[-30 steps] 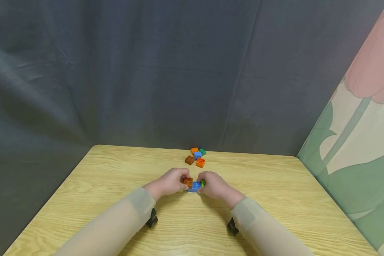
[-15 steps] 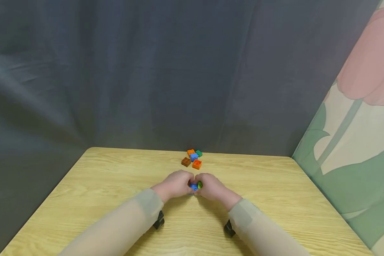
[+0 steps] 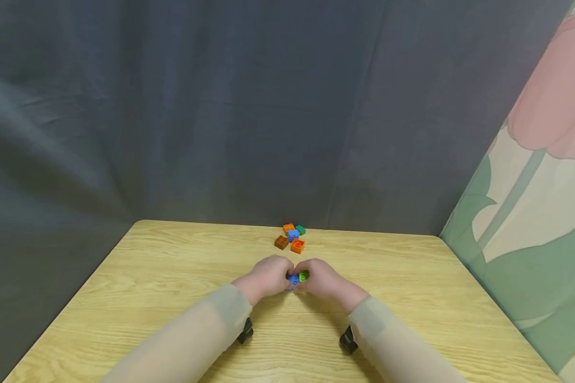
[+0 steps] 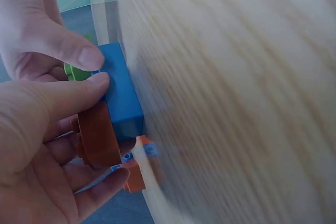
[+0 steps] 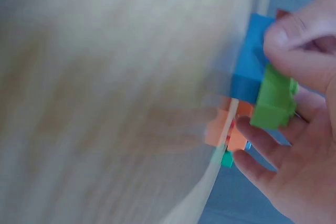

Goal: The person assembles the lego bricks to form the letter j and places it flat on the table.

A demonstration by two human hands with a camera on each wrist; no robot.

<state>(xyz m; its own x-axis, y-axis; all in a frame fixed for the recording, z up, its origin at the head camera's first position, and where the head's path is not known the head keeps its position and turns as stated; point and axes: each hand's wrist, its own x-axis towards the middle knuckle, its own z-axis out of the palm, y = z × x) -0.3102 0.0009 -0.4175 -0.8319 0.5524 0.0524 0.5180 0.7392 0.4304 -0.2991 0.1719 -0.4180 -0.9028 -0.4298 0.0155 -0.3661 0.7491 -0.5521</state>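
Observation:
A long blue toy building brick stands low over the tabletop, with a brown brick on its studs at the left end and a lime green brick at the right end. My left hand grips it, thumb on the blue side just past the brown brick, fingers behind. From the other side my right hand pinches the same blue brick, its thumb beside the green one. Both thumbs meet near the middle. The head view hides the brown brick behind the left hand.
Beyond the hands lies a loose group: a brown brick, an orange-red brick, a small blue brick, an orange brick and a dark green brick. A dark curtain hangs behind the wooden table.
My left hand has moved right along the blue brick, covering the brown brick, until both hands meet. The right hand keeps its hold. The loose bricks behind stay put.

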